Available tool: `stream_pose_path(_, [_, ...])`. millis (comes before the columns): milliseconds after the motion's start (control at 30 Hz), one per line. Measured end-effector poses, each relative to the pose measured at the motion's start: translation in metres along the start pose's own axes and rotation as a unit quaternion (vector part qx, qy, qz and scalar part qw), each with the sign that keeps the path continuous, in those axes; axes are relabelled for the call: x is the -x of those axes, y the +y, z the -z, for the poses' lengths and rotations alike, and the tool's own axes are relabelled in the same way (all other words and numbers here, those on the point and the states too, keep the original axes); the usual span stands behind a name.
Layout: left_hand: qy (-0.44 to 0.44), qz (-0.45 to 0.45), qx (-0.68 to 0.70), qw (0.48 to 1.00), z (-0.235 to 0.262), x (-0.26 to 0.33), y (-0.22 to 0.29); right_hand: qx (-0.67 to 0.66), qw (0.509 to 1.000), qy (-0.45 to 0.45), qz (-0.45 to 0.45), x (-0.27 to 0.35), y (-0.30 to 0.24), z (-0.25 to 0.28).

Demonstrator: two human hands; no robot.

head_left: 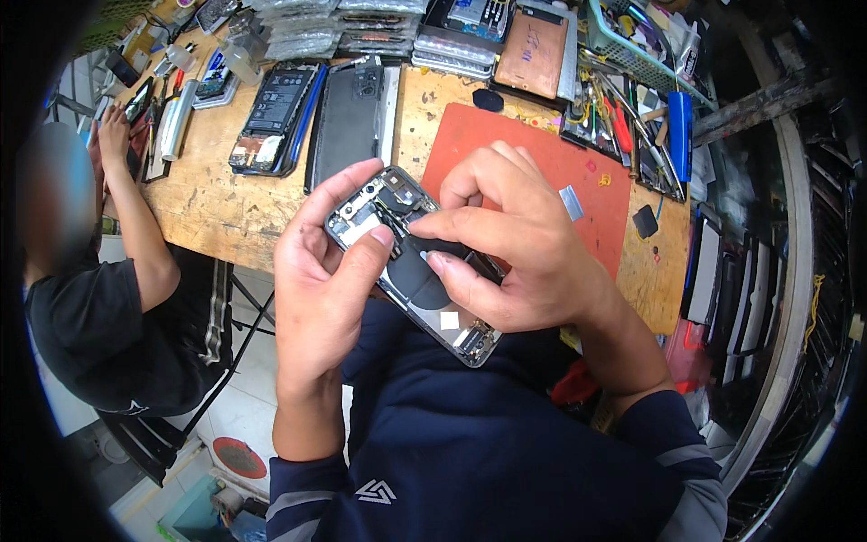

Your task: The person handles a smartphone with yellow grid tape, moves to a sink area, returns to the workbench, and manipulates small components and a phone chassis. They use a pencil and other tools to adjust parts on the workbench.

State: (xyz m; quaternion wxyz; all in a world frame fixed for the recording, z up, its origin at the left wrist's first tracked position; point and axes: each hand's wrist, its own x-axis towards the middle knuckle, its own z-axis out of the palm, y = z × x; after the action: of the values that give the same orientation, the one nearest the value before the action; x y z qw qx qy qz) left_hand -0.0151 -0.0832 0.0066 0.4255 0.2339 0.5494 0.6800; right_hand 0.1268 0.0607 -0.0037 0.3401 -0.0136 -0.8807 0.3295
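An opened smartphone (417, 282) lies tilted in my left hand (327, 285), its inner parts facing up. My left fingers wrap its far left edge, and the thumb presses on the inside near the camera module (397, 191). A black round pad and a small white square (450, 321) show lower on the phone. Over the phone's right side is my right hand (519, 248), closed in a pinch-like curl. Its index fingertip touches the inner parts beside the camera module, with the thumb tip just below. Whether a small part sits between these fingers is hidden.
A red mat (578, 158) covers part of the wooden table (194, 212). Opened phones (275, 113) and a dark back panel (348, 113) lie at the far left. Screwdrivers and tweezers fill a tool tray (623, 131). A teal basket (623, 45) stands behind it. A co-worker (108, 307) sits at left.
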Motion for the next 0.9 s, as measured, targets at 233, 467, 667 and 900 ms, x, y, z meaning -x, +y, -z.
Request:
stream_pose_path(233, [0.0, -0.034, -0.02, 0.999, 0.017, -0.002, -0.008, -0.016, 0.999, -0.004, -0.033, -0.002, -0.007, 0.006])
stream_pose_path(467, [0.088, -0.092, 0.026, 0.991, 0.056, -0.001, -0.004, -0.033, 0.995, 0.047, -0.086, 0.0, -0.001, -0.015])
stream_pose_path(667, [0.138, -0.103, 0.066, 0.983, 0.087, 0.011, -0.004, 0.024, 0.997, -0.044, -0.053, 0.008, 0.008, -0.032])
stream_pose_path(900, [0.192, -0.116, 0.072, 0.972, 0.12, 0.011, -0.011, 0.089, 0.979, -0.182, -0.03, 0.004, -0.004, -0.047])
